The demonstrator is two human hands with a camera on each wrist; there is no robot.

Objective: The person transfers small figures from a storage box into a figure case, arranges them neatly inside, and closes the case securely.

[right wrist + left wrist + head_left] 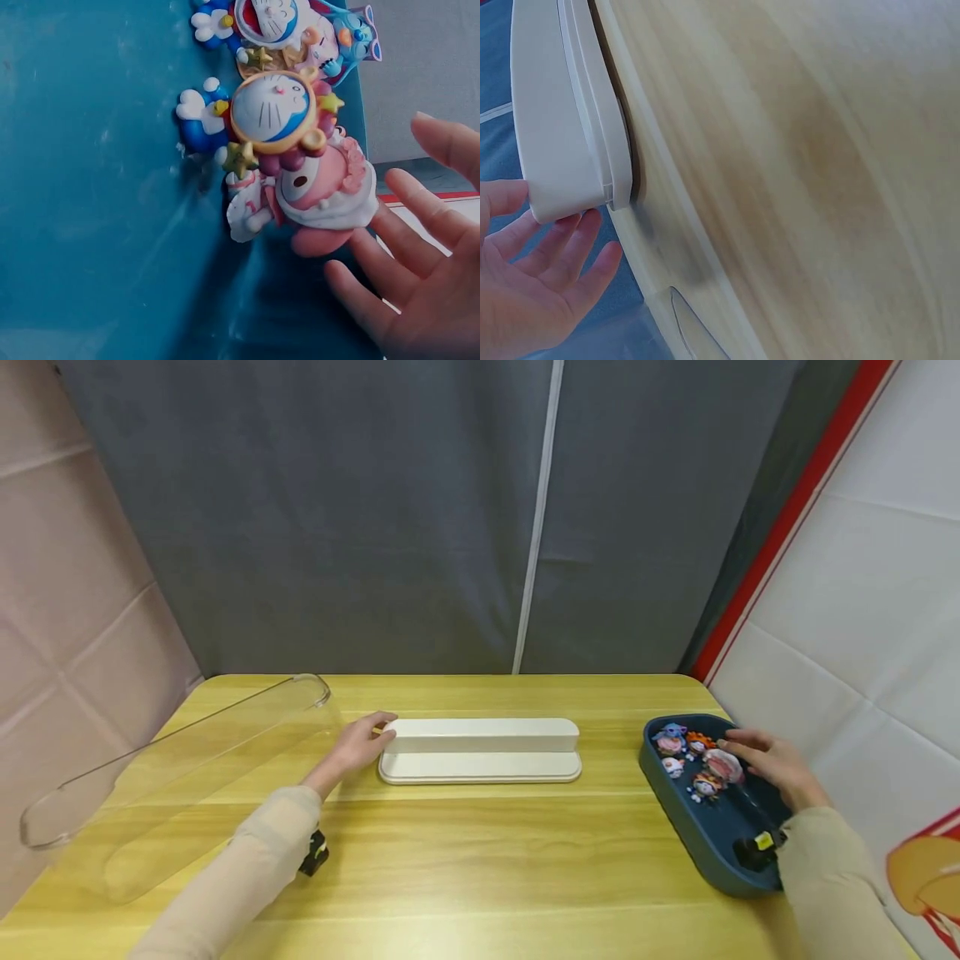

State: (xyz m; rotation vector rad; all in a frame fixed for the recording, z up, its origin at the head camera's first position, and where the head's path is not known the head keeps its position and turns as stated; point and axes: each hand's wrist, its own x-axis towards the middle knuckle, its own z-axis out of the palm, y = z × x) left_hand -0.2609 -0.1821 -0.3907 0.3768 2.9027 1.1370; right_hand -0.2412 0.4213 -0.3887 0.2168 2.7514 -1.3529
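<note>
- The pink figure [326, 196] lies in the tray [678, 827], just beside the fingertips of the right hand [780, 768]. It looks light and stiff, probably moulded plastic, its smooth finish perhaps a little slippery.
- The best hold seems to be its broad, rounded body; the small parts sticking out look the likeliest to snap or scratch.
- The right hand is spread wide, fingers apart and closed round nothing. Whether a fingertip touches the figure, I cannot tell.
- A blue figure [270, 109] sits against the pink one, farther from the right hand, with others clustered past it; a careless pinch could snag a neighbour.
- The stand [480, 753] is at the left hand [356, 747], whose loosely parted fingers rest against its near end. It looks rigid and fairly light; its raised step offers an easy edge to steady.
- The clear cover [187, 777] is left of the left hand. It looks thin and easily scratched, best taken by its walls.
- The tabletop [487, 860] extends between the hands.
</note>
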